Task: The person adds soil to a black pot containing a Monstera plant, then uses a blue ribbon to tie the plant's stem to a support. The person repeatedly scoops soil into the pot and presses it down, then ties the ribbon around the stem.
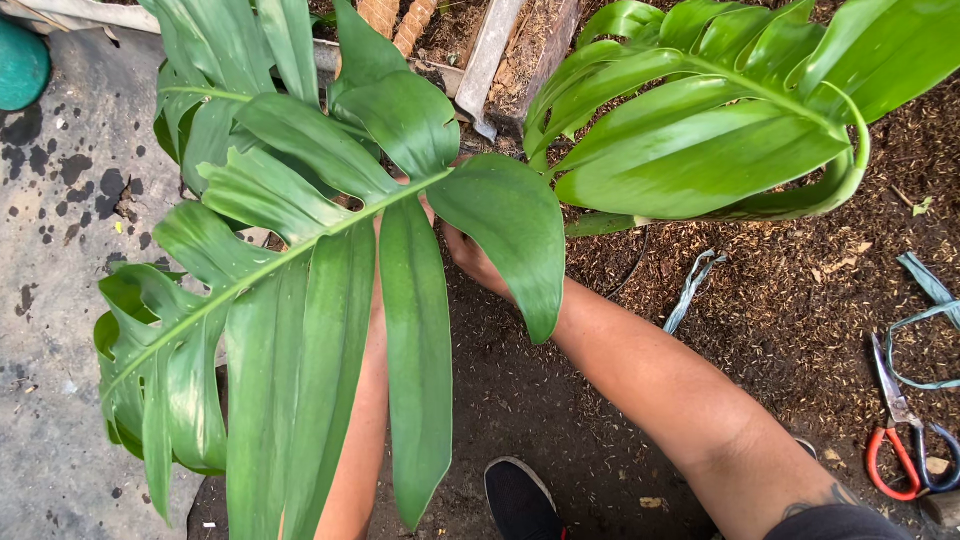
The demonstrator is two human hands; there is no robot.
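I see red-handled metal scissors lying on the brown soil at the right, near a pale blue-green plastic strip. A teal round object sits at the grey concrete floor.

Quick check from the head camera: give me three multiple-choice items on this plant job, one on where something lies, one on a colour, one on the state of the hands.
1. Where do the scissors lie?
A. On the soil at the right edge
B. On the grey ground at the left
C. In the right hand

2. What colour are the scissors' handles?
A. Yellow and white
B. Red and dark blue
C. All green

3. How do the hands show?
A. Both in plain sight, open
B. Both raised above the leaves
C. Reaching under the leaves, mostly hidden

Answers: 1 A, they rest on the bark-strewn soil. 2 B, one loop red, one dark. 3 C, the split leaf covers the left hand; only part of the right hand shows.
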